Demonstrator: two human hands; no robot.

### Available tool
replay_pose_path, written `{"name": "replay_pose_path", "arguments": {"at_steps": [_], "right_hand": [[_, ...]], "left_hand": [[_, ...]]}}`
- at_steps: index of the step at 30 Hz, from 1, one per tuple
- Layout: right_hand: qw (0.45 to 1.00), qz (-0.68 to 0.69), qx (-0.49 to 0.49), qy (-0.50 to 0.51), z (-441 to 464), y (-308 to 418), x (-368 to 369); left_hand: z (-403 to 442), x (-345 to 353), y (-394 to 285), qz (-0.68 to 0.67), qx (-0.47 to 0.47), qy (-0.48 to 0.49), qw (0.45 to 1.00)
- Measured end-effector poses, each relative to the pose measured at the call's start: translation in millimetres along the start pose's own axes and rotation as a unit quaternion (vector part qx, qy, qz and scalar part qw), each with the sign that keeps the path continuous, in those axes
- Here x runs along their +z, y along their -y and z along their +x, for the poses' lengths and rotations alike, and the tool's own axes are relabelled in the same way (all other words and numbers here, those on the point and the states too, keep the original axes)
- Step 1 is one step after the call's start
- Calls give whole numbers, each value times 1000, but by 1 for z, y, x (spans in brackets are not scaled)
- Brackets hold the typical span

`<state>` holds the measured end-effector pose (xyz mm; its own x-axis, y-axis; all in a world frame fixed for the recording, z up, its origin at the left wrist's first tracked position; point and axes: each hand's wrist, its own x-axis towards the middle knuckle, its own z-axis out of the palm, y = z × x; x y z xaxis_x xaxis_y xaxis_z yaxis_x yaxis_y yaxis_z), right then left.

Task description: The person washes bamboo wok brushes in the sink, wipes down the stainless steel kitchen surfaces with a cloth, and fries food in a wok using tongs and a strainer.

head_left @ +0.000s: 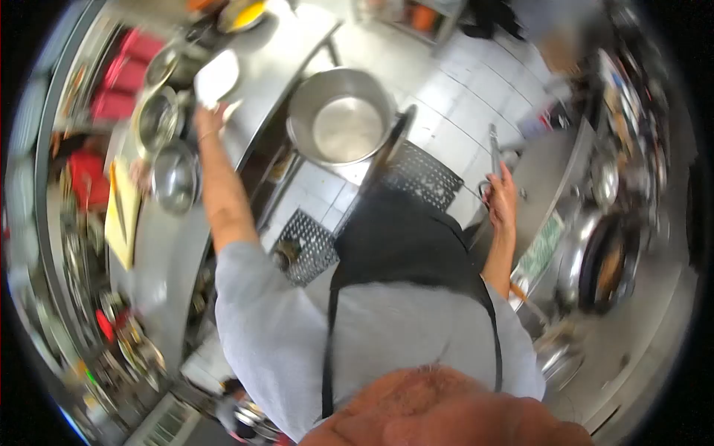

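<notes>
My left hand [210, 121] reaches over the steel counter on the left, its fingers closed on the near edge of a white plate [217, 77]. Beside it stand steel bowls, one of them [175, 177] just below the hand. On the right, my right hand [503, 195] grips a long grey metal utensil [494, 145], which points up and away from me; dark loops show near the fingers. Motion blur hides the fine detail of both hands.
A large steel pot [342, 117] stands between the counters. A yellow cutting board [121, 215] with a knife lies on the left counter [160, 260]. A black-rimmed pan [606, 260] rests at right. Another person's feet [491, 18] show at the top.
</notes>
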<state>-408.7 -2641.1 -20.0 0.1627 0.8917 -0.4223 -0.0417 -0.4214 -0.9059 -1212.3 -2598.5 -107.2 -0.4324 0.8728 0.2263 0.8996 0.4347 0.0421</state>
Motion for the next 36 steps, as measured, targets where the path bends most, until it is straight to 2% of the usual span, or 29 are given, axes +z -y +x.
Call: {"name": "replay_pose_path", "arguments": {"at_steps": [1,2,3,4,5,7,8,9,10,11,13,16,17,18,19,20,22,23,25,27,29,31,33,35,36], "right_hand": [[1000,-23,9,-7,-2,-6,-4],[1000,0,7,-5,-4,-13,-8],[1000,20,0,-6,-12,-15,-10],[998,35,14,-44,-27,-2,-2],[998,17,31,-46,-30,-3,-6],[993,80,12,-84,-41,-18,-9],[992,60,35,-103,-46,-17,-11],[990,74,28,-118,-49,-21,-14],[985,78,31,-150,-52,-25,-19],[982,79,30,-167,-57,-30,-19],[975,71,2,-209,-71,-34,-30],[944,39,4,-329,-76,-45,-50],[929,42,-5,-369,-78,-49,-58],[911,37,3,-411,-77,-51,-66],[892,32,11,-452,-79,-50,-75],[870,27,20,-491,-79,-52,-87],[839,-68,-16,-540,-62,-101,-136],[824,-71,-10,-562,-54,-115,-156],[789,-93,24,-606,-30,-145,-194],[788,-69,49,-610,-20,-150,-200],[808,-42,68,-584,-18,-141,-197],[817,-59,88,-567,-25,-115,-182],[804,-152,78,-569,-31,-104,-174],[810,-183,40,-556,-34,-114,-175],[807,-202,22,-555,-38,-115,-172]], "left_hand": [[4,9,16,-67,-92,15,993],[17,40,43,-226,-68,74,969],[7,0,4,-210,-55,87,972],[9,-34,-39,-114,-122,140,976],[10,-40,-57,-128,-142,150,970],[25,-35,-79,-37,-44,106,993],[32,-31,-88,12,2,77,997],[61,14,-65,15,1,28,1000],[81,36,-62,-15,7,36,999],[90,58,-48,-103,22,-3,994],[101,49,-67,25,47,15,998],[76,13,-117,-218,-54,141,964],[71,3,-139,-433,-186,107,875],[68,-6,-162,-616,-305,66,723],[68,-18,-181,-755,-402,22,518],[73,10,-165,-782,-343,58,517],[62,33,-182,-773,-305,110,546],[49,31,-197,-766,-288,134,559],[10,21,-254,-762,-262,90,585],[-14,30,-285,-728,-166,236,622],[-49,28,-344,-701,-173,282,632],[-114,8,-408,-734,-163,277,598],[-171,-30,-467,-691,-137,322,633],[-219,-43,-499,-648,-64,435,622],[-236,-43,-511,-604,-35,476,638]]}}
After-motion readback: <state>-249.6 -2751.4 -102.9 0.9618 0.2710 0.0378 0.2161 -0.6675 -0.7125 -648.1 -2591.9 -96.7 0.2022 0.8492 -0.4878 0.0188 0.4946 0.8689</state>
